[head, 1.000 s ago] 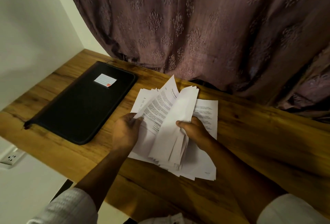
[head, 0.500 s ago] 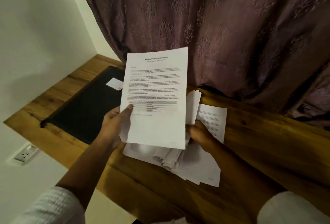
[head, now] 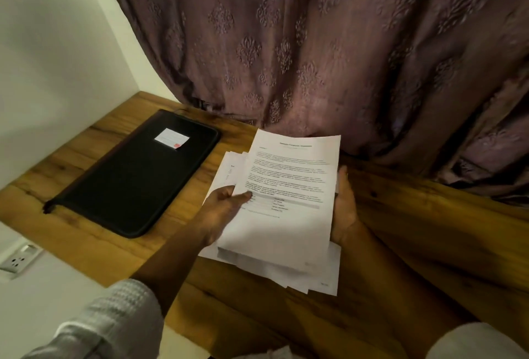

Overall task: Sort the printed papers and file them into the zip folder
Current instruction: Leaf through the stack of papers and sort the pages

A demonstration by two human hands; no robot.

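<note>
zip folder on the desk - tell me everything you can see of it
The zip folder is a flat black case with rounded corners, matte like fabric or leatherette. It lies closed on the wooden table, angled, left of the printed papers and apart from them. A white label with a red mark sits near its far end. A small tab, probably the zip pull, sticks out at its near left corner. Only the table touches it.

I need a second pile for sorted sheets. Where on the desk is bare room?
Widest bare wood: right of the papers and right hand, up to the curtain. A smaller patch lies along the near edge before the zip folder. Crowded: the strip between folder and papers, where the left hand holds them.
</note>
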